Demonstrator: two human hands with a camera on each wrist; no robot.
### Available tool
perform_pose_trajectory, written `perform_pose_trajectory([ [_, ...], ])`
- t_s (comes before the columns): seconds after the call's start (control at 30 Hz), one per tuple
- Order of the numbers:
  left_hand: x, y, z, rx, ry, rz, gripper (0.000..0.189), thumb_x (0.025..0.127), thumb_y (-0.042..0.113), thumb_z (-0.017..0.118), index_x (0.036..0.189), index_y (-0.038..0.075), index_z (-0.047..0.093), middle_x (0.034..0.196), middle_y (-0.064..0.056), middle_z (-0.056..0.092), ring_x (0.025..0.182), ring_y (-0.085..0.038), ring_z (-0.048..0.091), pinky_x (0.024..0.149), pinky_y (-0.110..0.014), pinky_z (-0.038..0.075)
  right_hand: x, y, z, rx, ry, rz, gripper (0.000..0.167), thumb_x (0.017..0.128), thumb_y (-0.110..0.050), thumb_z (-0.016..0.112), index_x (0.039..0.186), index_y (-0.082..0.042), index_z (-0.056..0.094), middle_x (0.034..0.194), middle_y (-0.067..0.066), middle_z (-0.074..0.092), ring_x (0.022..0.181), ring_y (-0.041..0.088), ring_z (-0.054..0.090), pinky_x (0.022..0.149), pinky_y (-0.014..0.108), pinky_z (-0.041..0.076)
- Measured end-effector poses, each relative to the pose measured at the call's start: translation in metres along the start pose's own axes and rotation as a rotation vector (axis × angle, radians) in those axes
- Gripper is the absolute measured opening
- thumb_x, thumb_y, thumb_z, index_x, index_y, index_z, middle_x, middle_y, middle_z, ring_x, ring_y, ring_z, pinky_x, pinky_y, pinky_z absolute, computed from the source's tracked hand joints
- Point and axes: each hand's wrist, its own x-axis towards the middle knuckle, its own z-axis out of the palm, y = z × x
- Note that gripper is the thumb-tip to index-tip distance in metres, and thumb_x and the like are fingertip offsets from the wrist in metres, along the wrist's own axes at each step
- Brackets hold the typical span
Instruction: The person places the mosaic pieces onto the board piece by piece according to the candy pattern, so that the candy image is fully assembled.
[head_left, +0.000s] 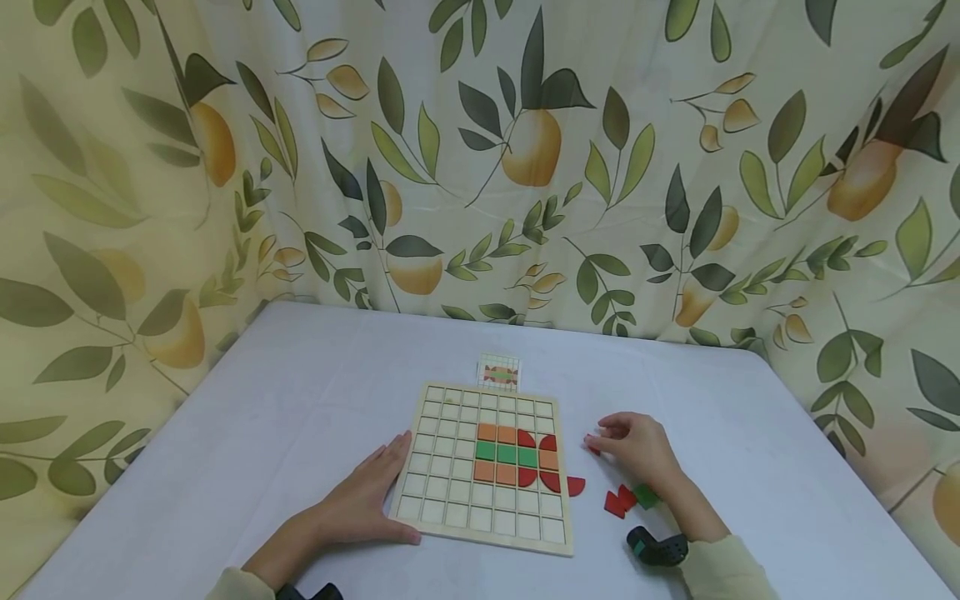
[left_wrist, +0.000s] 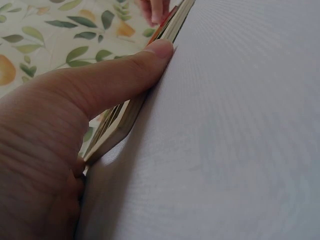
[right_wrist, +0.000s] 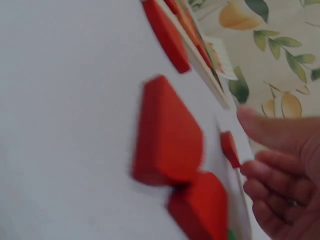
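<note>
A square wooden grid board (head_left: 442,508) lies on the table, with orange, green and red tiles filling cells in its right half. My left hand (head_left: 360,492) rests against the board's left corner, fingers straight along one side and thumb (left_wrist: 120,80) on the near edge. To the right of the board, my right hand (head_left: 637,450) reaches over a small red piece (right_wrist: 229,149). Its fingertips are right at that piece, while the thumb stands apart from the fingers. A red quarter-round piece (head_left: 575,486) lies beside the board's right edge.
Two red pieces (head_left: 615,505) and a green piece (head_left: 646,497) lie near my right forearm. Behind the board sits a small pattern card (head_left: 499,372). A black wrist device (head_left: 657,547) is by the right sleeve. A printed curtain (head_left: 480,208) hangs behind the white table (head_left: 337,375).
</note>
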Motion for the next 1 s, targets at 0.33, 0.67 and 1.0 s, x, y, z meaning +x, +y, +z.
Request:
perform_pose_trajectory([
  [0.33, 0.0, -0.002, 0.001, -0.002, -0.01, -0.011, 0.128, 0.058, 0.073, 0.067, 0.147, 0.002, 0.008, 0.152, -0.009, 0.012, 0.138, -0.015, 0.008, 0.11, -0.036, 0.008, 0.009, 0.008, -0.016, 0.079, -0.308, -0.198, 0.039, 0.075, 0.0, 0.069, 0.114, -0.002, 0.063, 0.111, 0.011, 0.062, 0.108, 0.03, 0.053, 0.085, 0.04, 0.049],
  [0.67, 0.0, -0.003, 0.002, 0.004, -0.004, -0.003, 0.128, 0.058, 0.074, 0.066, 0.147, 0.002, 0.008, 0.152, -0.009, 0.012, 0.138, -0.015, 0.008, 0.11, -0.035, 0.008, 0.009, 0.007, -0.011, 0.046, -0.266, -0.175, 0.036, 0.074, 0.008, 0.065, 0.107, -0.005, 0.067, 0.107, 0.008, 0.063, 0.109, 0.032, 0.053, 0.084, 0.041, 0.049],
  [1.0, 0.0, -0.001, 0.0, 0.012, -0.005, -0.012, 0.127, 0.058, 0.073, 0.066, 0.147, 0.002, 0.008, 0.152, -0.009, 0.013, 0.138, -0.016, 0.009, 0.11, -0.036, 0.009, 0.005, 0.003, -0.011, -0.014, -0.224, -0.132, 0.03, 0.076, -0.002, 0.071, 0.106, -0.007, 0.068, 0.105, 0.007, 0.064, 0.106, 0.031, 0.054, 0.081, 0.04, 0.051],
])
